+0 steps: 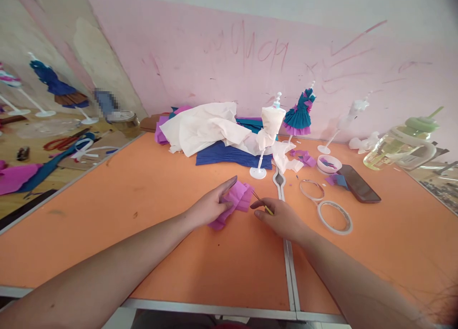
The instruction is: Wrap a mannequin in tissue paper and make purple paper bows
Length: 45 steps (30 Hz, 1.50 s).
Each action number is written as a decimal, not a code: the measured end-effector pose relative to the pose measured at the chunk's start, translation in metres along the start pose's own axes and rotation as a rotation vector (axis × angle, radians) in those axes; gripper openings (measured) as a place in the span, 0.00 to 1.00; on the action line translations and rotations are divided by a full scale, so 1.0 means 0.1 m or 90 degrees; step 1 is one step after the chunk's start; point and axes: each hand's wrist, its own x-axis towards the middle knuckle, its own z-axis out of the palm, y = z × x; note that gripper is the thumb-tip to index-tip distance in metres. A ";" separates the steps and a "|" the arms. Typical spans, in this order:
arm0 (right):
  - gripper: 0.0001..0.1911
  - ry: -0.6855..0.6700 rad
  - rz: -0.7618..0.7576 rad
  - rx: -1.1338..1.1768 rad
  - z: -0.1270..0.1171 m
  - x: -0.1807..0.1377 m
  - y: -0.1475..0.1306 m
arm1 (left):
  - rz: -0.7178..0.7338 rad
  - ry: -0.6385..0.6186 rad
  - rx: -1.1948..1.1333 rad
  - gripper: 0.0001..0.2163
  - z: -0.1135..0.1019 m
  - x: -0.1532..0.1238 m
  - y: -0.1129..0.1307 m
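Observation:
My left hand [214, 202] is closed on a piece of purple crepe paper [240, 195], pinching it between thumb and fingers just above the orange table. The paper looks folded, with part of it hanging below the hand. To the right, my right hand [281, 217] grips small scissors [267, 209] with yellow handles. Their thin blades point up and left toward the paper's right edge, and the fingers partly hide the handles. Beyond both hands stands a small white dress form [272, 123] wrapped in cream paper on a round base.
White paper [203, 128] and blue crepe paper [232, 156] lie at the back. On the right are tape rolls [335, 217], a phone [359, 183], a bowl of scraps [329, 164] and a jug [400, 145]. A metal-edged seam [289, 271] divides the tabletop. A dressed form [300, 111] stands behind.

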 end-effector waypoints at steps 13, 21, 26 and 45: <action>0.16 0.041 -0.033 -0.100 0.06 0.01 0.03 | 0.007 -0.016 0.398 0.21 0.01 -0.12 0.05; 0.20 0.047 -0.050 -0.231 0.08 -0.01 0.03 | 0.081 -0.023 0.407 0.30 -0.02 -0.15 0.06; 0.30 0.035 -0.038 -0.302 0.12 -0.02 0.04 | 0.027 0.030 0.365 0.32 -0.01 -0.14 0.07; 0.23 0.061 -0.011 -0.195 0.08 0.00 0.06 | -0.116 -0.027 0.236 0.11 -0.17 -0.11 0.10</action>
